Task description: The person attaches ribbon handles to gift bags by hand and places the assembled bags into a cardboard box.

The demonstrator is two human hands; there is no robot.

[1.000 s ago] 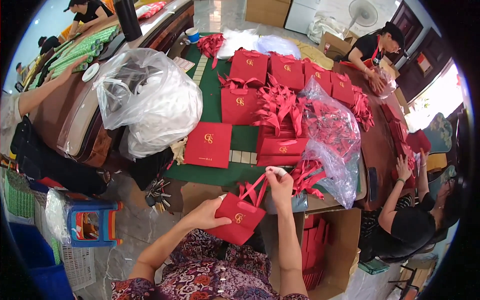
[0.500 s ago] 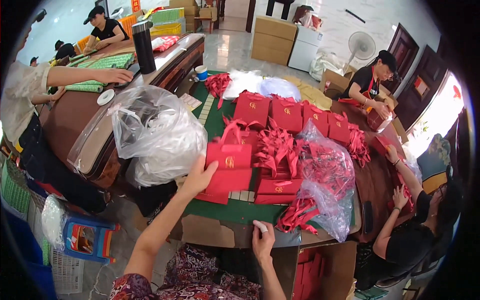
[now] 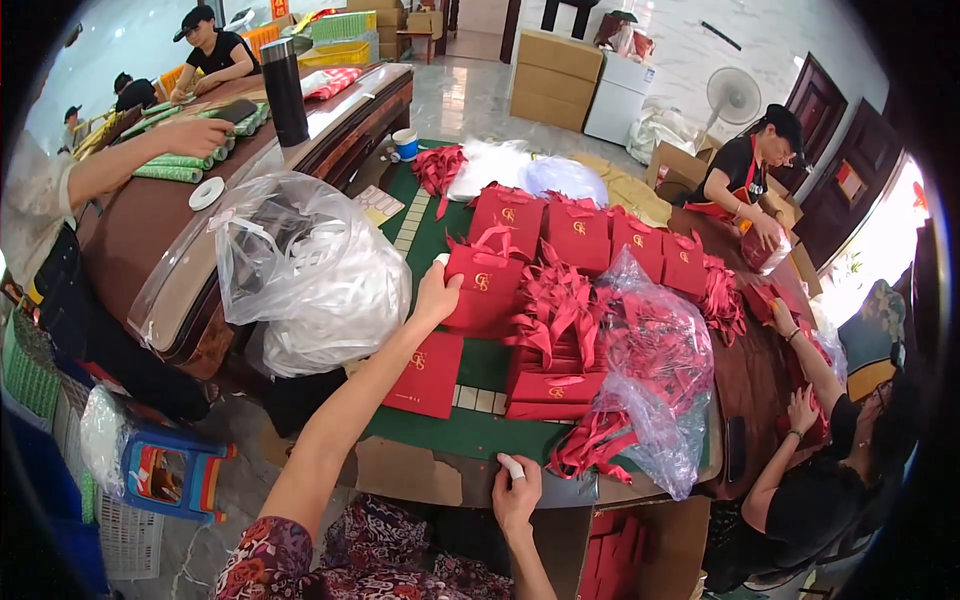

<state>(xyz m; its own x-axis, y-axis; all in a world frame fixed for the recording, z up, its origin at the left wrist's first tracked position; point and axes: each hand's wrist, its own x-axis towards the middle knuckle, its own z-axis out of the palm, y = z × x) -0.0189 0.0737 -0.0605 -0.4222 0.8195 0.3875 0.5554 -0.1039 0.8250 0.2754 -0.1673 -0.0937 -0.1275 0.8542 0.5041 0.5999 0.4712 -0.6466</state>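
My left hand (image 3: 437, 292) is at the left edge of a red paper gift bag (image 3: 483, 290) with ribbon handles, its thumb against the front and its fingers partly hidden. That bag lies at the front left of the rows of bags on the green mat (image 3: 480, 428). Below my left wrist another red bag (image 3: 428, 378) lies flat, partly under my forearm. My right hand (image 3: 517, 495) rests at the table's near edge, fingers curled with nothing visible in them and a white wrap on one finger. Beyond it lie a stack of red bags (image 3: 550, 388) and loose red ribbons (image 3: 592, 440).
A clear plastic sack of white material (image 3: 320, 280) bulges on the left. Clear film (image 3: 660, 330) covers red ribbons on the right. An open carton of red pieces (image 3: 650, 550) stands below the table edge. Co-workers sit at right; another person's arm (image 3: 150, 150) reaches across the left table.
My left hand has carried the red bag up and away from me onto the mat's bag rows, uncovering the flat bag beneath. My right hand has barely moved.
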